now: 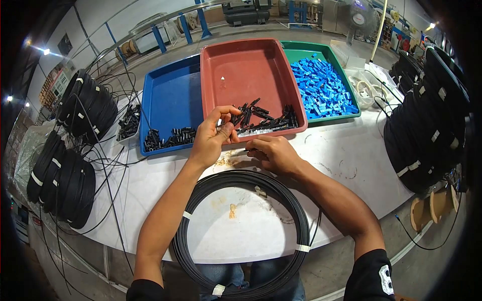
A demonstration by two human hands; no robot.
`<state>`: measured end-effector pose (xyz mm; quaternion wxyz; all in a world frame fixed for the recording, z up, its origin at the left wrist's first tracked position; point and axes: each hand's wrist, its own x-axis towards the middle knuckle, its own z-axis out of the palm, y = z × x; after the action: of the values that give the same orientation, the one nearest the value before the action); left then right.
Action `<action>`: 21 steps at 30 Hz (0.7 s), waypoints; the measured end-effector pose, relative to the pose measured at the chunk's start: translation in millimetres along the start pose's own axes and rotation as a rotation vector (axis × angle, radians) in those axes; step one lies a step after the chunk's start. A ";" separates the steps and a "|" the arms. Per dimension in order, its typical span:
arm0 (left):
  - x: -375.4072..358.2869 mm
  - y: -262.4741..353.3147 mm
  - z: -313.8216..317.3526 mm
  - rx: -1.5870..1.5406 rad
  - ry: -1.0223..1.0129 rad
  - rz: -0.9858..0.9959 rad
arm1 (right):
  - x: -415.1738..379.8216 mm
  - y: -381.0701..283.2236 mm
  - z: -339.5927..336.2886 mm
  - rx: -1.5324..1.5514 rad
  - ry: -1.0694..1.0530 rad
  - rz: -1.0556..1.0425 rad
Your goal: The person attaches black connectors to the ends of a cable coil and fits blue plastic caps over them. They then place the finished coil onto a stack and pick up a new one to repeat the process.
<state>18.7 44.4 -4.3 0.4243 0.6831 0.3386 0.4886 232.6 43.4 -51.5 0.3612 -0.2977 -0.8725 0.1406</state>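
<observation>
Two hands meet at the near edge of the red tray (241, 65), right over the white table (346, 150). Left hand (213, 138) is up, fingers curled in narrow around a small black clip (236, 120) pinched at the fingertips, just at the tray's front lip. Right hand (273, 154) sits low on the table, closed on the thin end of a black cable (240, 150), thumb and forefinger squeezing it, the tip pointing toward the left hand. Hands are close, nearly touching. Below them a big coil of black cable (241, 236) lies flat on the table between the forearms, bound with white tape in a few spots, its near side hanging over the table edge above the person's lap. Inside the red tray, a scatter of black clips (273, 119) bunches along the front wall. Left of it the blue tray (170, 95) holds a row of small black parts (168, 138) along its near edge. To the right the green tray (321, 50) is heaped with blue plastic pieces (321, 88). More taped black coils (85, 108) are stacked at the far left of the table, and another stack of coils (427, 120) stands at the right, with loose black wires trailing across the left side
</observation>
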 end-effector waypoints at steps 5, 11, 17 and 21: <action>-2.1 1.2 -0.6 -0.104 -0.013 -0.001 | -0.4 1.2 -0.4 -0.012 -0.009 -0.026; -1.8 -3.3 -5.4 -0.106 -0.061 -0.026 | 0.0 3.3 1.7 -0.021 -0.016 -0.037; -2.4 -5.6 -7.2 -0.131 -0.055 -0.002 | -0.4 0.8 0.3 -0.006 -0.019 -0.023; -3.0 -5.8 -7.8 -0.097 -0.041 0.010 | -0.5 -2.2 -2.2 0.001 -0.022 -0.013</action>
<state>10.2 46.1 -9.4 0.4611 0.6733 0.3025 0.4924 233.5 41.4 -49.2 0.3525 -0.2903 -0.8783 0.1419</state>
